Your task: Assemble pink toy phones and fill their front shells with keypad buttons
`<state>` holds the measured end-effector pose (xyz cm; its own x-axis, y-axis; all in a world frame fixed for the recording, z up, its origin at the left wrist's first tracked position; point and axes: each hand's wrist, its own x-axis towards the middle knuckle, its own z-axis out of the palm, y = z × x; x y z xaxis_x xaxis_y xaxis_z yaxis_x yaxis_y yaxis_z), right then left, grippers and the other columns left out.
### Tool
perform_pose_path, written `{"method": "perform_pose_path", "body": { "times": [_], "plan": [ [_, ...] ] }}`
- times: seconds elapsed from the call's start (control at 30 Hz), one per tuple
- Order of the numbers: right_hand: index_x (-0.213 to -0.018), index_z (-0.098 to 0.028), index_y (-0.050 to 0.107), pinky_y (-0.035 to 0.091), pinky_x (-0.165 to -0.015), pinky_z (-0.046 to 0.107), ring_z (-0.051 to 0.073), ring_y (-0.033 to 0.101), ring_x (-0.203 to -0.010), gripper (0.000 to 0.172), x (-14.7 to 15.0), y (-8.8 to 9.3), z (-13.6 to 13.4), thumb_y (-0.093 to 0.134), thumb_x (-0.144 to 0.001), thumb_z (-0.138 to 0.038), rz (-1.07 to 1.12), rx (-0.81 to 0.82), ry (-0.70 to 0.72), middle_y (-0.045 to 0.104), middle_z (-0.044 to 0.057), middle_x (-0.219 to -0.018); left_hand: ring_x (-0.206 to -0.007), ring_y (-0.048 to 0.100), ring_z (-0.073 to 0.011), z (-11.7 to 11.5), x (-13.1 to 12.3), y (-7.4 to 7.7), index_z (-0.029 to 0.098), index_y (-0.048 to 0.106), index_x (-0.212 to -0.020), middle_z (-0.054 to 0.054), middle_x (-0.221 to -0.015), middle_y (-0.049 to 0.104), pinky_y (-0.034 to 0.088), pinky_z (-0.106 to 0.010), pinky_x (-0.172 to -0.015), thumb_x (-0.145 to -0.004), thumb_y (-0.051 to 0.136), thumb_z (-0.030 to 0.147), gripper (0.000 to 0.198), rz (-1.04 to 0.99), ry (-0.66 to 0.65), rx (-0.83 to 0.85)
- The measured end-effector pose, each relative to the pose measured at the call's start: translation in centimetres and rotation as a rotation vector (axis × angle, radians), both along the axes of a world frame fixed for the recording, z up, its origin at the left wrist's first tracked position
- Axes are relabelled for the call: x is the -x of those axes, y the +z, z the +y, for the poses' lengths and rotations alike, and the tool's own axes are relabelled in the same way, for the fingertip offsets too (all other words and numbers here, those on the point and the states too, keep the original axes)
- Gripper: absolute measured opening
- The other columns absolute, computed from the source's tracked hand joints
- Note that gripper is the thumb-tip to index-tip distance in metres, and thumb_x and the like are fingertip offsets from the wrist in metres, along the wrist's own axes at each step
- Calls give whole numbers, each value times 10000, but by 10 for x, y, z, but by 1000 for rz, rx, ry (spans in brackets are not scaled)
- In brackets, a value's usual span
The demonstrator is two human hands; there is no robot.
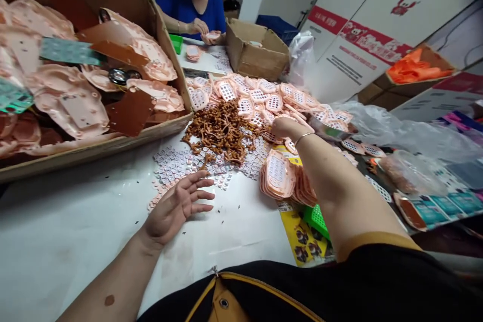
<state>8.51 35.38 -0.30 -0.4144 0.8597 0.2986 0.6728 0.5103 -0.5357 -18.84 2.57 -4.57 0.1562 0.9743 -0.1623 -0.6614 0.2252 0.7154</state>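
Observation:
My left hand (177,206) rests on the white table (75,226) with fingers spread, holding nothing, just below a scatter of small white keypad pieces (173,163). My right hand (283,127) reaches forward with fingers curled onto the spread of pink keypad sheets (264,98); what it grips is hidden. A heap of brown rubber bits (221,131) lies between the two hands. A neat stack of pink keypad sheets (277,176) sits under my right forearm.
A large cardboard box (166,50) of pink parts stands at the left. A smaller cardboard box (256,50) is at the back. Another person in blue (190,2) handles parts across the table. Plastic bags (396,131) and a green basket (317,219) lie at the right.

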Motion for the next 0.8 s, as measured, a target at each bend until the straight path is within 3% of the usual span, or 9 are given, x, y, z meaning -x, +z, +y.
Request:
{"method": "perform_pose_path", "body": {
  "times": [0.1, 0.23, 0.3, 0.37, 0.47, 0.57, 0.63, 0.73, 0.8],
  "plan": [
    [-961, -129, 692, 535, -920, 427, 276, 670, -1065, 230, -11, 13, -6, 578, -982, -328, -31, 26, -132, 705, 133, -1013, -1052, 657, -286, -2, -1, -2, 225, 670, -1310, -160, -1297, 642, 592, -408, -857, -799, 723, 606, 640, -14, -16, -31],
    [-753, -130, 622, 529, -880, 456, 304, 694, -984, 247, -12, 48, -28, 534, -950, -250, 44, 50, -322, 660, 138, -770, -1041, 668, -272, -4, -1, 0, 240, 681, -1288, -145, -1288, 650, 598, -388, -847, -773, 779, 544, 606, 11, 6, -48],
    [-733, -155, 587, 576, -773, 432, 257, 710, -820, 195, 3, 61, -52, 547, -907, -234, 151, 129, -355, 639, 94, -702, -1016, 680, -254, -3, 0, 4, 249, 694, -1255, -129, -1261, 665, 598, -373, -841, -738, 830, 483, 583, 34, 46, -52],
    [-742, -176, 574, 599, -647, 364, 177, 678, -629, 147, 26, 65, -88, 554, -875, -236, 234, 230, -289, 631, 42, -657, -1011, 683, -236, -2, 2, 8, 254, 698, -1226, -110, -1241, 679, 589, -368, -863, -705, 871, 426, 575, 51, 111, -63],
    [-823, -170, 644, 611, -570, 293, 127, 655, -569, 87, 66, 53, -159, 658, -776, -242, 600, 619, 78, 687, 25, -714, -1213, 614, -231, 0, 5, 15, 275, 669, -1262, -72, -1347, 648, 510, -365, -1029, -673, 904, 375, 641, 59, 250, -135],
    [-844, -155, 665, 599, -509, 248, 110, 640, -521, 213, 99, 32, -227, 750, -729, -313, 682, 992, 316, 692, 14, -669, -1422, 451, -290, -2, 8, 22, 260, 644, -1308, -80, -1419, 612, 399, -376, -1147, -606, 932, 438, 780, 51, 294, -272],
    [-846, -152, 661, 591, -500, 226, 110, 653, -532, 306, 113, 17, -256, 782, -730, -408, 691, 1171, 425, 691, 11, -657, -1436, 425, -354, -4, 9, 25, 227, 664, -1266, -94, -1360, 652, 399, -432, -1147, -603, 921, 481, 754, 41, 288, -340],
    [-868, -163, 633, 579, -517, 229, 115, 665, -566, 437, 122, 0, -268, 706, -798, -588, 665, 1176, 477, 675, 4, -678, -1357, 500, -380, -6, 13, 26, 200, 679, -1203, -102, -1203, 719, 417, -494, -1124, -618, 901, 517, 702, 5, 327, -413],
    [-939, -165, 633, 566, -560, 247, 113, 654, -601, 429, 123, -9, -263, 594, -895, -590, 540, 945, 415, 678, 17, -752, -1283, 558, -351, -5, 17, 25, 202, 671, -1200, -88, -1131, 729, 412, -507, -1127, -628, 891, 540, 699, -41, 416, -432]
  ]
}}
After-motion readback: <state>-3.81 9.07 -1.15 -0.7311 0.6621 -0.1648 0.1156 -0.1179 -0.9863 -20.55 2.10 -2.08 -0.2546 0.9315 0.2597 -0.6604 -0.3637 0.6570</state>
